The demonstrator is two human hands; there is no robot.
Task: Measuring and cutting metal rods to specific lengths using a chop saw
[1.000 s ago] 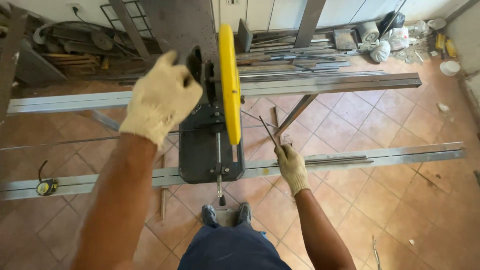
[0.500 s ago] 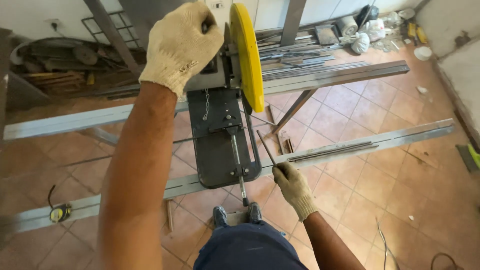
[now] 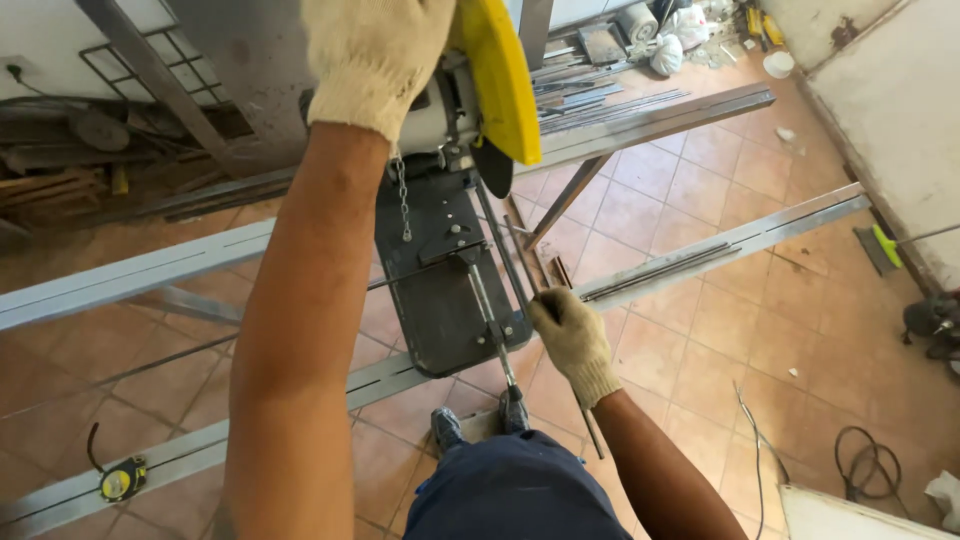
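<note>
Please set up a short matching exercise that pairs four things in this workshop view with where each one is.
Things:
1. left hand
2. right hand
3. tape measure
4. coiled cable

Places:
A. on the tiled floor, lower right
B. on the lower rail, far left
C. on top of the chop saw with the yellow guard
D. gripping a thin metal rod beside the saw base

Pairs: 1-C, 2-D, 3-B, 4-A

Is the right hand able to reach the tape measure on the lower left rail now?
Probably not. The right hand grips a thin metal rod beside the chop saw, and the left arm lies between it and the tape measure.
</note>
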